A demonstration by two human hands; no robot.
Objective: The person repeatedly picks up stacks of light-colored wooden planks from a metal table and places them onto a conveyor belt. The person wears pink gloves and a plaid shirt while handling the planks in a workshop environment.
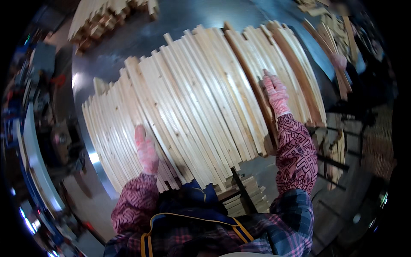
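A wide row of long, pale wooden strips (192,94) lies side by side across a shiny metal table (184,19). Their ends are uneven, and darker brown edges show among those on the right. My left hand (146,150), in a pinkish-white glove, rests with fingers stretched out on the near part of the strips at left. Farther out on the right, my right hand (277,92) lies over the strips beside a dark brown edge, gloved alike, its fingers extended. Neither hand is wrapped around a strip.
A stack of wood pieces (107,17) sits at the table's far left. At right, another person's hand (339,62) is by some loose wooden slats (329,38). More wood (244,197) lies below the near edge. A long pale metal machine part (36,154) stands at left.
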